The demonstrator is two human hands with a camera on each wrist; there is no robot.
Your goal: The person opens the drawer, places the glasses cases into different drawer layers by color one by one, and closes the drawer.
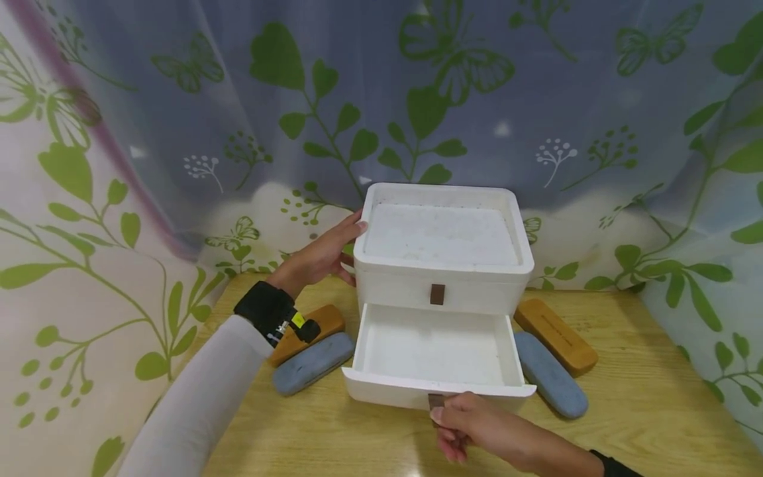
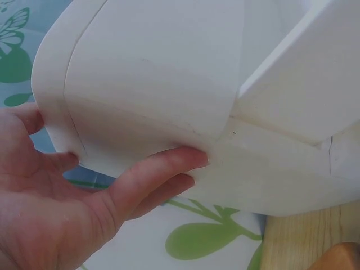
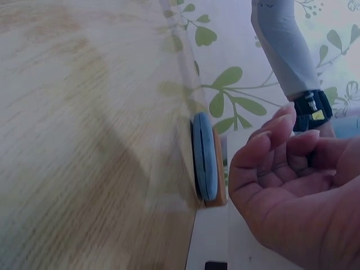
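A small white drawer unit stands on the table, its shallow tray-like top facing up. The lower drawer is pulled out and holds nothing; the upper drawer is closed. My left hand rests against the unit's left side, thumb at the top rim in the head view. In the left wrist view its fingers lie spread along the white side wall. My right hand pinches the lower drawer's brown pull tab between thumb and curled fingers.
Left of the unit lie an orange-brown case and a blue-grey case. On its right are another orange-brown case and blue-grey case. A leaf-patterned curtain hangs behind the wooden table.
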